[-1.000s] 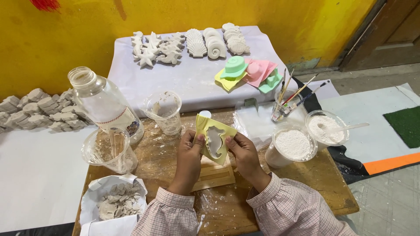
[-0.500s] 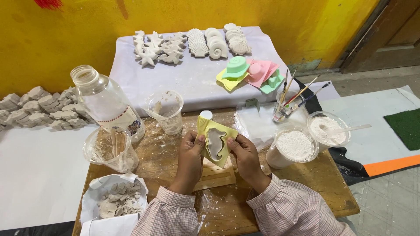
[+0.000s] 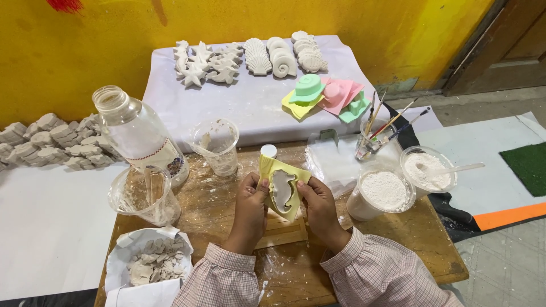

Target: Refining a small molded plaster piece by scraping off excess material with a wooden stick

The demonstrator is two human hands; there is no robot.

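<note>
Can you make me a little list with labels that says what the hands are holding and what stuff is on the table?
left hand: grips the left edge of the yellow mould
right hand: grips the mould's right edge
mould: tilted up, white seahorse-shaped cast inside
under the hands: wooden table, dusted white
left of hands: clear bottle, plastic cup, bag of broken white pieces
right of hands: two tubs of white powder, cup of brushes
behind: white shell and starfish casts, coloured moulds

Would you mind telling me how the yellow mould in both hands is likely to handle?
The yellow mould probably flexes: its edges curl where the left hand and right hand pinch it. It looks thin, so likely light. The white cast inside seems brittle; chipped pieces lie nearby.
</note>
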